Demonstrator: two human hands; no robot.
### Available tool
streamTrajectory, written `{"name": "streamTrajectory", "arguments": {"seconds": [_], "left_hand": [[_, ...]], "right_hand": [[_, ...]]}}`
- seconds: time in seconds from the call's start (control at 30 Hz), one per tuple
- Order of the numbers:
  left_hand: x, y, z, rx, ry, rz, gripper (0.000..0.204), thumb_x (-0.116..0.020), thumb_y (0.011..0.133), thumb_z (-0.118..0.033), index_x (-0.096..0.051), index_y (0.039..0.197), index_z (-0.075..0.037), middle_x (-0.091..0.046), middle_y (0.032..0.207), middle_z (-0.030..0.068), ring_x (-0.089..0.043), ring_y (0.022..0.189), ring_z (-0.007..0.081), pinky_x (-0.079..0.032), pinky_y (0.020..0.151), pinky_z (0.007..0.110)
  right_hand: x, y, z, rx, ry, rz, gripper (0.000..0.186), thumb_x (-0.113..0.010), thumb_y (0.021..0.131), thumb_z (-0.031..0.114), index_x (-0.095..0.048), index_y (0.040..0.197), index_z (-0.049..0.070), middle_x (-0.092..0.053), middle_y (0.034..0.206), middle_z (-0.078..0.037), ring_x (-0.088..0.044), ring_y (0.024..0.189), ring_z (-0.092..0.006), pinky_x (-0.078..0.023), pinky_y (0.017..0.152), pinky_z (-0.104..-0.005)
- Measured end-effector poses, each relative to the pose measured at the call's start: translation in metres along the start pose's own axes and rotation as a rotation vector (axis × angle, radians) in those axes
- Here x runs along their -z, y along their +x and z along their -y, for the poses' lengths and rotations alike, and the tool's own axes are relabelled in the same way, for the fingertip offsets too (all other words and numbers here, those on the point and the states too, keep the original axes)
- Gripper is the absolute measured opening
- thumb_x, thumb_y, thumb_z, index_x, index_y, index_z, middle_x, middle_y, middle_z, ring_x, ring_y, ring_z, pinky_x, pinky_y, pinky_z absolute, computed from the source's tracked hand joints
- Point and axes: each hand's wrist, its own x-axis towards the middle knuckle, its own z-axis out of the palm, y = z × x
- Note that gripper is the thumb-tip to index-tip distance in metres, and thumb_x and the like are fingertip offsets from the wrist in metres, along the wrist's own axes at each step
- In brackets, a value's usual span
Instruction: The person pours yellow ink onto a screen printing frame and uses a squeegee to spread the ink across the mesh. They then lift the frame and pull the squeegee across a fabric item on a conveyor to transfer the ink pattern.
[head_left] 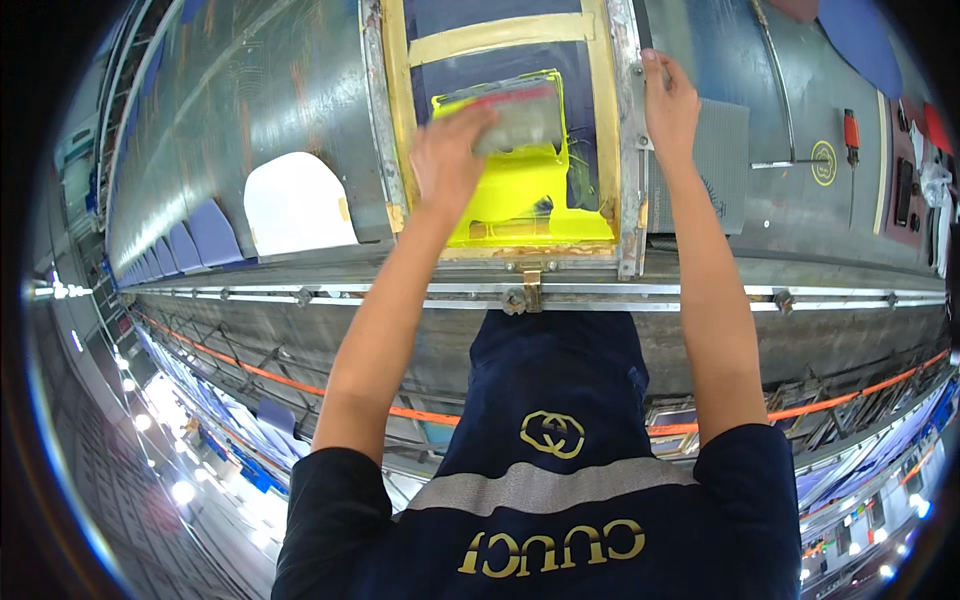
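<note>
My left hand point(450, 155) is closed on a squeegee point(525, 122), a wide greyish blade with a pink-red strip along its top, smeared by motion. The blade lies across the mesh of a screen printing frame point(628, 180). Bright yellow ink point(520, 190) spreads over the mesh below the blade and rims the area around it. At the frame's right rail my right hand point(672, 105) has its fingers bent, thumb and fingertips gripping the metal edge. The mesh under the squeegee is hidden.
Left of the frame lies a white rounded panel point(295, 205), with several purple pieces point(212, 230) farther left. To the right are a grey ribbed sheet point(725, 165), a metal rod point(780, 80), a red-handled screwdriver point(851, 135) and a phone-like dark object point(904, 192). A metal rail point(400, 297) runs along the near edge.
</note>
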Motion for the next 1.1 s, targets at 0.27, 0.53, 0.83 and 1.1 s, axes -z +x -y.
{"name": "streamTrajectory", "arguments": {"seconds": [0.27,0.53,0.83,1.1], "left_hand": [[0.006,-0.013,-0.001,-0.013,-0.007,0.012,0.051,-0.064,0.07,0.009,-0.08,0.11,-0.019,-0.076,0.12,0.001,-0.072,0.105,0.025,-0.055,0.091,0.039],[0.012,-0.086,-0.03,0.047,0.01,0.178,0.056,-0.071,0.063,0.008,-0.08,0.109,-0.021,-0.077,0.116,-0.0009,-0.069,0.114,0.0191,-0.054,0.089,0.04],[-0.007,-0.057,-0.01,-0.051,0.022,0.013,0.053,-0.066,0.067,0.008,-0.079,0.111,-0.019,-0.077,0.113,0.005,-0.072,0.107,0.0276,-0.055,0.088,0.043],[0.036,-0.151,-0.051,-0.016,0.022,0.128,0.063,-0.071,0.065,0.002,-0.073,0.125,-0.017,-0.071,0.13,-0.0048,-0.064,0.119,0.0204,-0.045,0.084,0.039]], "right_hand": [[-0.001,-0.003,-0.001,-0.092,0.007,0.032,0.053,-0.062,0.098,0.055,-0.074,0.117,0.006,-0.073,0.091,-0.025,-0.072,0.091,-0.0393,-0.052,0.087,-0.044],[-0.001,-0.003,-0.008,-0.005,-0.019,-0.069,0.056,-0.06,0.1,0.055,-0.073,0.121,0.005,-0.061,0.071,-0.009,-0.056,0.069,-0.0174,-0.046,0.068,-0.0349],[0.004,-0.006,-0.001,-0.011,0.013,-0.018,0.057,-0.057,0.099,0.057,-0.073,0.119,0.006,-0.072,0.086,-0.023,-0.069,0.086,-0.0376,-0.052,0.083,-0.044],[0.006,-0.009,0.01,-0.097,0.0,0.045,0.051,-0.055,0.1,0.056,-0.074,0.118,0.011,-0.073,0.097,-0.028,-0.069,0.1,-0.0465,-0.052,0.09,-0.0489]]}}
